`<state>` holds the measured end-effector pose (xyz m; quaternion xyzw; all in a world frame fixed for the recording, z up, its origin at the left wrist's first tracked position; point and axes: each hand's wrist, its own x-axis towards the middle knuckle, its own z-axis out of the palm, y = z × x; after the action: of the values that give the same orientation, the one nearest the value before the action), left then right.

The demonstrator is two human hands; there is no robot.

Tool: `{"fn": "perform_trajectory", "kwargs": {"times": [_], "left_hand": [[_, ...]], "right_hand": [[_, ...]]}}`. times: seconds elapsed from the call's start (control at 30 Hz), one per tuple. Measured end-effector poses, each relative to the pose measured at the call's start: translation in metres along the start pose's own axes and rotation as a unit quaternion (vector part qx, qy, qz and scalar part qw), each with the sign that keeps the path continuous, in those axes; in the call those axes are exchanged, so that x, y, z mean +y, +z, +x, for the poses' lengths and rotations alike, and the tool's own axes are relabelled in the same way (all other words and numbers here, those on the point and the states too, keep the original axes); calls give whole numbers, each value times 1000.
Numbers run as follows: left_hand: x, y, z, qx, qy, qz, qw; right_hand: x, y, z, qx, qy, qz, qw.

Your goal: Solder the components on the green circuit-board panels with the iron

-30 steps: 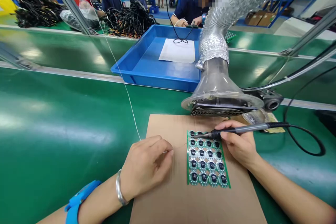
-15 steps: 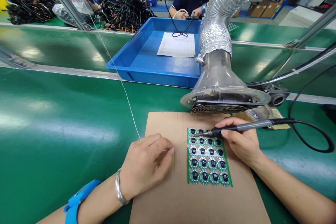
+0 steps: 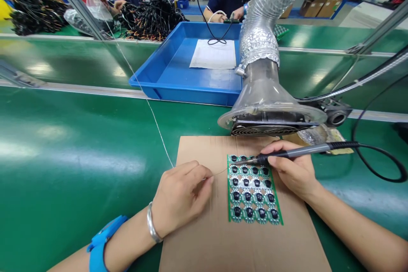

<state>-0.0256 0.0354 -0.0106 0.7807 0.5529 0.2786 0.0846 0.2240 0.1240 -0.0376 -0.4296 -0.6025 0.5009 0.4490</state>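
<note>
A green circuit board panel (image 3: 253, 190) with rows of small round boards and black parts lies on a brown cardboard sheet (image 3: 210, 238). My right hand (image 3: 291, 172) grips a grey soldering iron (image 3: 296, 152) like a pen, its tip over the panel's top-left corner. My left hand (image 3: 181, 195) rests on the cardboard left of the panel and pinches a thin solder wire (image 3: 153, 117) whose free end reaches the panel's left edge. A silver bracelet and a blue wrist strap sit on my left forearm.
A fume extractor hood (image 3: 269, 110) on a foil duct hangs just behind the cardboard. A blue tray (image 3: 178, 80) holding a white paper sits on the green conveyor. The iron's black cable (image 3: 382, 165) loops at right. Across the belt, two people work beside heaps of black cables (image 3: 149, 15).
My left hand has shifted slightly right, bringing the solder wire's end closer to the panel's left edge. The iron stays over the top-left corner. The view has dipped a little.
</note>
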Motion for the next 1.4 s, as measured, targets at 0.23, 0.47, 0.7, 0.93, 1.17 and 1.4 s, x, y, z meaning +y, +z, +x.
{"fn": "perform_trajectory", "kwargs": {"times": [0.23,0.47,0.7,0.93,1.17,1.4], "left_hand": [[2,1,0,10,13,-2,1000],[3,3,2,8,16,10,1000],[2,5,3,5,15,9,1000],[3,6,4,5,19,14,1000],[5,9,6,8,31,16,999],[4,11,8,7,36,10,999]], "right_hand": [[-2,1,-1,26,-5,26,999],[1,1,-1,21,-2,26,999],[-1,2,0,15,-11,5,1000],[-2,2,-2,41,-9,41,998],[-1,2,-3,34,-4,41,999],[-2,2,-3,30,-4,40,999]]}}
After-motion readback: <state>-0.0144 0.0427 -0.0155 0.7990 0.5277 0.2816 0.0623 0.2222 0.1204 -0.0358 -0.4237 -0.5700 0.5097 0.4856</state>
